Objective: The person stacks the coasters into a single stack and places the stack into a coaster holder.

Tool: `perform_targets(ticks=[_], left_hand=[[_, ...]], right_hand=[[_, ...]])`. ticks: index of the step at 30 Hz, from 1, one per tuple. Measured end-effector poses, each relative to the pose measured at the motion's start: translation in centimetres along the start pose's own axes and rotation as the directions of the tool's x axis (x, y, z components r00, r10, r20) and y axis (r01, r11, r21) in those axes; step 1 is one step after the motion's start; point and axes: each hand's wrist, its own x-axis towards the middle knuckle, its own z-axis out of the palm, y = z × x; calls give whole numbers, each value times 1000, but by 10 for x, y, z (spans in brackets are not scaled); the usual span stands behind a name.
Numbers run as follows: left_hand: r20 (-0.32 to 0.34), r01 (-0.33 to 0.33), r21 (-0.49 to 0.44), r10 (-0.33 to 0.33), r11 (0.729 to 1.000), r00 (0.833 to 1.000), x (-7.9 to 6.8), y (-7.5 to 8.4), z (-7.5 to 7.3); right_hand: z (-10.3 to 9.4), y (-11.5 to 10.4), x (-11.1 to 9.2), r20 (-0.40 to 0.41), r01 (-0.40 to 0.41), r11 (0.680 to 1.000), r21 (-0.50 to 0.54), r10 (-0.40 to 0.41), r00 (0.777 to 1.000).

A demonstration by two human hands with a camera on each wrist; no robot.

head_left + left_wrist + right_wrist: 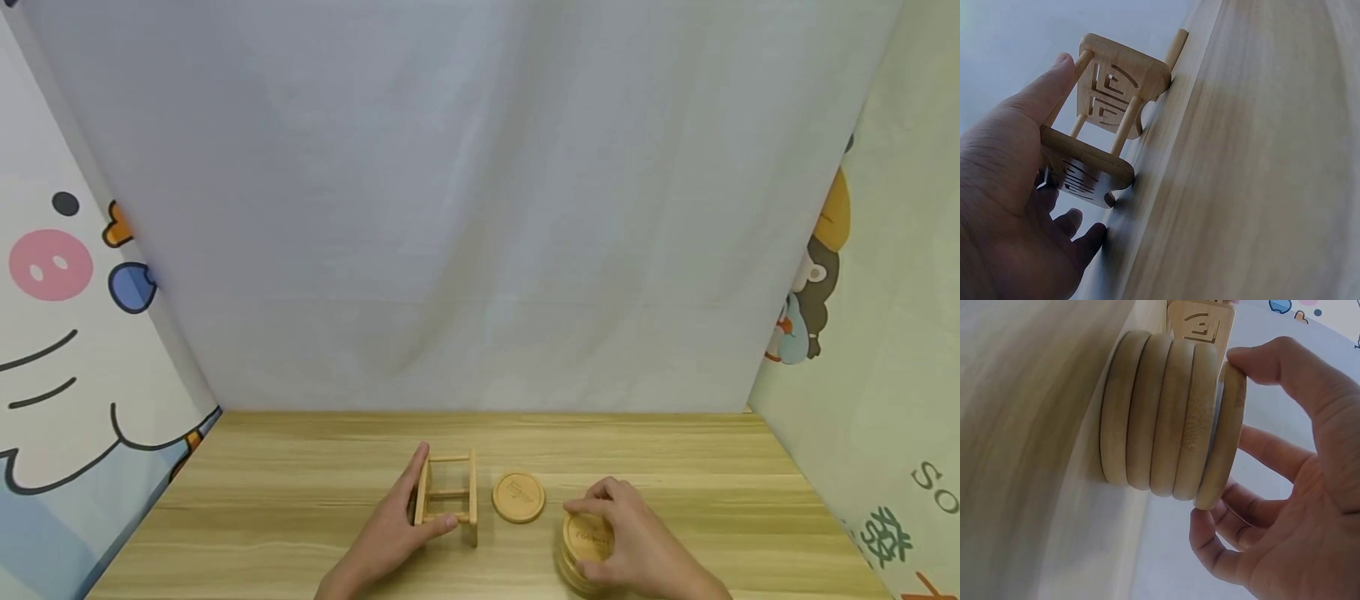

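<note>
My left hand (393, 525) holds a small wooden coaster rack (473, 500) by its left side, the thumb over the near end and a finger at the far end. In the left wrist view, the rack's slotted end panel (1147, 65) and round rods show, low over the tabletop. My right hand (641, 542) pinches the top wooden coaster (1225, 437) of a stack by its edge. This coaster is slightly tilted, with a narrow gap over the several coasters (1141, 412) below. Lettering marks its upper face. A single round coaster (519, 498) lies flat between the hands.
The wood-grain table (315, 450) ends at a pale grey cloth (480, 250) at the back. Printed panels stand on both sides, the left one (112, 375) with a pig-like cartoon, the right one (885, 333) with cartoon figures and lettering.
</note>
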Motion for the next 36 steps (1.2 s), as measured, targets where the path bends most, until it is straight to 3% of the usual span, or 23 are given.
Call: perform_targets(ticks=[26, 36], left_hand=[[-1, -11, 13, 11, 1000, 1000, 1, -1, 0], [0, -18, 14, 17, 1000, 1000, 2, -3, 1]], right_hand=[[2, 1, -2, 46, 27, 999, 27, -29, 999], [2, 1, -3, 72, 0, 999, 49, -4, 997]])
